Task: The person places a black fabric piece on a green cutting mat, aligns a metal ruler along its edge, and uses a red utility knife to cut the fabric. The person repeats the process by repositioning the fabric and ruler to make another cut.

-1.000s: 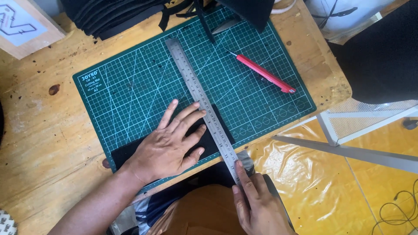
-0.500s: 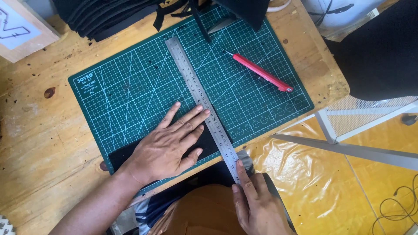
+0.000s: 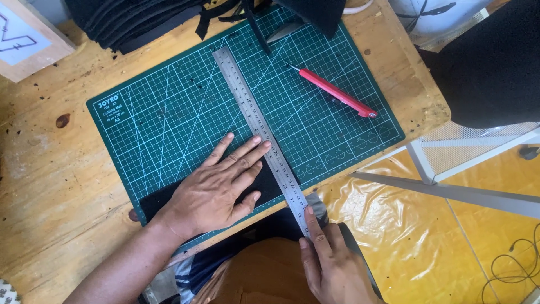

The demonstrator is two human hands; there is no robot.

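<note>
- My left hand [image 3: 216, 191] lies flat, fingers spread, pinning the black strip [image 3: 160, 198] against the steel ruler [image 3: 256, 121].
- My right hand [image 3: 332, 264] steadies the ruler's near end with its fingertips, gripping nothing.

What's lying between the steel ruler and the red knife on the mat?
Nothing: the head view shows bare green cutting mat between the steel ruler and the red utility knife.

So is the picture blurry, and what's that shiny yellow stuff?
Head view: sharp all over, even daylight; left hand throws only a soft shadow on the green cutting mat; glare patches on the crinkled yellow plastic sheet; steel ruler gleams only faintly.
</note>
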